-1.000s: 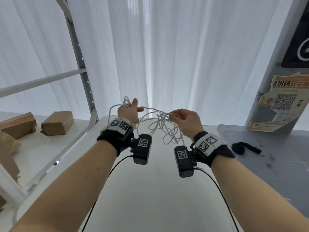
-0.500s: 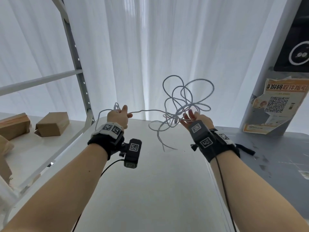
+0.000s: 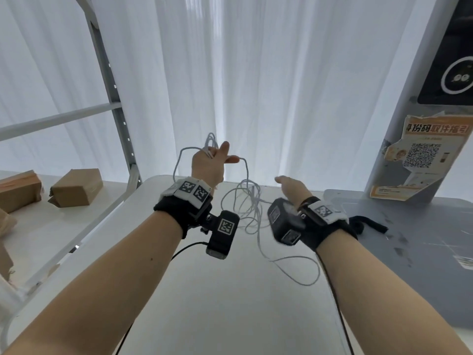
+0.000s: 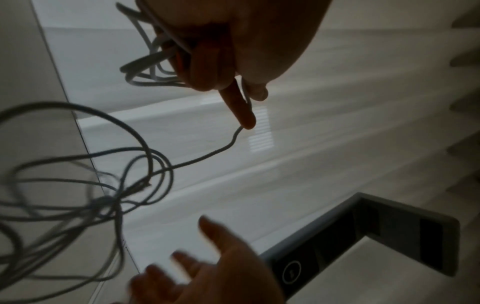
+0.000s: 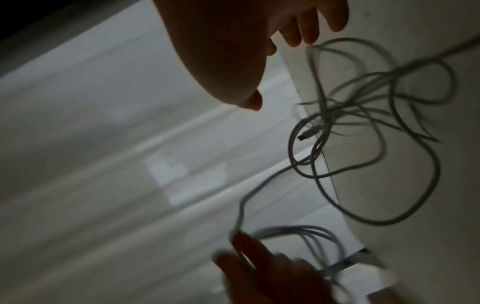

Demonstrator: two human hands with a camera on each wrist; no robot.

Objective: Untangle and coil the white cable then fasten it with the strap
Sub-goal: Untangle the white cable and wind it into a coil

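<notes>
Cardboard boxes (image 3: 75, 187) sit far left. The left hand (image 3: 208, 166) pinches looped strands of the white cable (image 3: 249, 213), which dangles tangled onto the white counter (image 3: 217, 290). The right hand (image 3: 291, 188) hovers beside it, fingers (image 5: 309, 30) spread, empty. The black strap (image 3: 368, 224) lies rightmost

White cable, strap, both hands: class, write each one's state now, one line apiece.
white cable: tangled, hanging from the left hand onto the table.
strap: lying loose on the grey surface, untouched.
left hand: raised, holding cable loops.
right hand: fingers relaxed, holding nothing.
</notes>
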